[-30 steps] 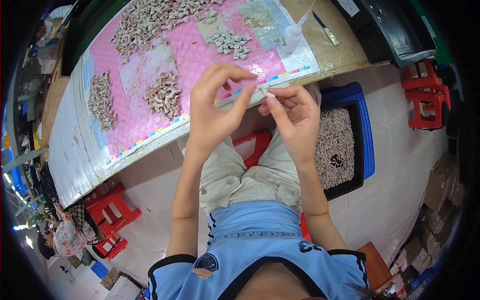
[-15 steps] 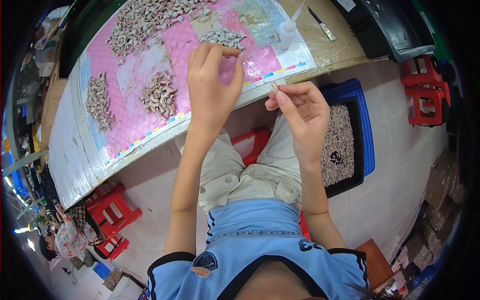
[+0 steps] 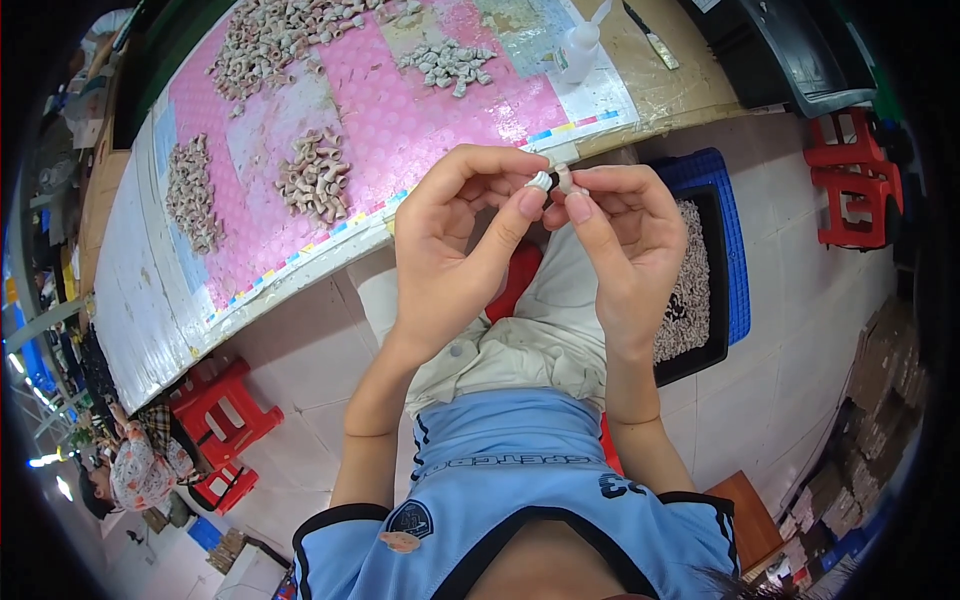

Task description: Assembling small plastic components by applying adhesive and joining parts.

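Note:
My left hand pinches a small white piece with a ridged look between thumb and forefinger. Close against it, my right hand grips a small beige piece between thumb and fingertips. Something dark shows between the two pieces; whether they touch I cannot tell. Both hands are held just off the table's near edge, above my lap. On the pink printed sheet lie a small pile of white pieces and several piles of beige, curved pieces.
A white squeeze bottle and a knife lie toward the table's right. Below, a black tray of small pieces overlaps a blue basket. Red stools stand right and left. Another person sits far left.
My left hand has come from beside the white pile to my right hand, and now holds a white piece. My right hand still holds its beige piece.

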Demonstrator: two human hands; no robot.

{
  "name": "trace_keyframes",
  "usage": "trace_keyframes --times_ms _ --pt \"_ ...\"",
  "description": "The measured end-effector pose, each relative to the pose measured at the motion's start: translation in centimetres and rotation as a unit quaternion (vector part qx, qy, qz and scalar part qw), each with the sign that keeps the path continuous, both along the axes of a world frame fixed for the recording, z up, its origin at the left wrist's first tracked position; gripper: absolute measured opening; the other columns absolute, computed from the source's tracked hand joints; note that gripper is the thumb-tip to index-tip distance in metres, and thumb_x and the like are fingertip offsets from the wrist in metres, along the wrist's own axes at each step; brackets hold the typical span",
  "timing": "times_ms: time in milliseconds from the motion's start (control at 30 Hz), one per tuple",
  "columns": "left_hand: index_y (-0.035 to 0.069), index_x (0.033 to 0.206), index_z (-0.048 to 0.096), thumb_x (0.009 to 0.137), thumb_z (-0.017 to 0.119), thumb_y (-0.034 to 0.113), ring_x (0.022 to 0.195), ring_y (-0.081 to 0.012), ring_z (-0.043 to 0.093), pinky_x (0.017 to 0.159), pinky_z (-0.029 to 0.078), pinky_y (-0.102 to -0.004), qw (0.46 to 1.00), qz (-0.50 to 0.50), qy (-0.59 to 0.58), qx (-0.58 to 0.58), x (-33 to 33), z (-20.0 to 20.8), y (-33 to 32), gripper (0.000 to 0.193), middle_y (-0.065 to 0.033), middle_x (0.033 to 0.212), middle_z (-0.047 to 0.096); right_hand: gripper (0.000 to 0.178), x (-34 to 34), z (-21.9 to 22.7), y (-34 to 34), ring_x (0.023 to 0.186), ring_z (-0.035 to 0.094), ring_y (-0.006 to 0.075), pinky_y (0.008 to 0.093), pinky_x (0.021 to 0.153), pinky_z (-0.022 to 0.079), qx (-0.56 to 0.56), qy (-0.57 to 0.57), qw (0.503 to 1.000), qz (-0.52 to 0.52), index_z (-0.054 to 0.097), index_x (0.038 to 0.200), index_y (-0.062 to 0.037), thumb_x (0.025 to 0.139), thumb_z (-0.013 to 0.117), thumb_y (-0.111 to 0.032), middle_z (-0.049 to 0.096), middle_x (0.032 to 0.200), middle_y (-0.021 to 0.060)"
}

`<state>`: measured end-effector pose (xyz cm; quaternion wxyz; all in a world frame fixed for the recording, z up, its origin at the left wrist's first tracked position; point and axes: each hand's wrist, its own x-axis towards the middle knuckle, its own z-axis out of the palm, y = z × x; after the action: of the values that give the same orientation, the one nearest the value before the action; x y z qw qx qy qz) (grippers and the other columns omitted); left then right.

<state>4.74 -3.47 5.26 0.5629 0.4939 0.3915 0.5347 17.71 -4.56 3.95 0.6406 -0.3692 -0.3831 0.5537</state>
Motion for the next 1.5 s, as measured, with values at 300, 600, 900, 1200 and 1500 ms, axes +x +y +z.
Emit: trace_keyframes --times_ms 300,600,900,1200,1500 --pt "-0.005 0.103 0.056 0.082 0.059 -0.001 0.080 -0.0099 0.057 0.071 0.046 -0.0217 0.999 0.000 0.023 0.034 -0.3 -0.4 0.1 0.022 -0.0073 0.090 0.059 0.017 -0.1 -0.3 -0.5 0.083 0.060 0.0143 0.0240 0.073 0.049 0.041 -0.077 0.995 -0.038 0.055 0.093 0.0043 0.077 0.060 0.007 0.060 0.092 0.0101" --pt "-0.006 0.101 0.055 0.081 0.059 -0.003 0.080 -0.0097 0.057 0.072 0.046 -0.0211 0.993 -0.040 -0.088 -0.065 -0.6 0.4 -0.6 0.020 -0.0078 0.087 0.060 0.020 0.0 -0.3 -0.6 0.080 0.059 0.0140 0.0230 0.070 0.047 0.143 -0.190 0.967 -0.090 0.059 0.090 0.0035 0.072 0.062 0.010 0.059 0.090 0.0112" --pt "-0.003 0.100 0.056 0.080 0.061 0.000 0.088 -0.0108 0.056 0.080 0.044 -0.0229 0.954 -0.059 -0.273 -0.110 -0.1 -0.6 -1.3 0.021 -0.0079 0.095 0.060 0.022 -0.4 0.5 -1.0 0.076 0.059 0.0140 0.0215 0.066 0.047 0.141 -0.193 0.967 -0.090 0.059 0.093 0.0045 0.071 0.061 0.011 0.059 0.089 0.0117" --pt "-0.002 0.097 0.057 0.080 0.060 -0.002 0.089 -0.0115 0.056 0.081 0.045 -0.0235 0.950 -0.047 -0.297 -0.086 0.6 -0.9 -1.6 0.017 -0.0075 0.096 0.059 0.022 -0.5 0.3 -1.1 0.081 0.060 0.0173 0.0232 0.067 0.048 0.169 -0.204 0.959 -0.096 0.060 0.089 0.0040 0.069 0.063 0.013 0.060 0.090 0.0131" --pt "0.000 0.095 0.056 0.080 0.061 0.000 0.087 -0.0101 0.054 0.078 0.044 -0.0219 0.943 -0.088 -0.294 -0.128 0.0 -0.4 -1.3 0.016 -0.0059 0.093 0.057 0.022 -0.3 0.7 -1.4 0.077 0.059 0.0168 0.0229 0.065 0.048 0.163 -0.192 0.964 -0.089 0.061 0.088 0.0040 0.068 0.062 0.014 0.061 0.087 0.0136"
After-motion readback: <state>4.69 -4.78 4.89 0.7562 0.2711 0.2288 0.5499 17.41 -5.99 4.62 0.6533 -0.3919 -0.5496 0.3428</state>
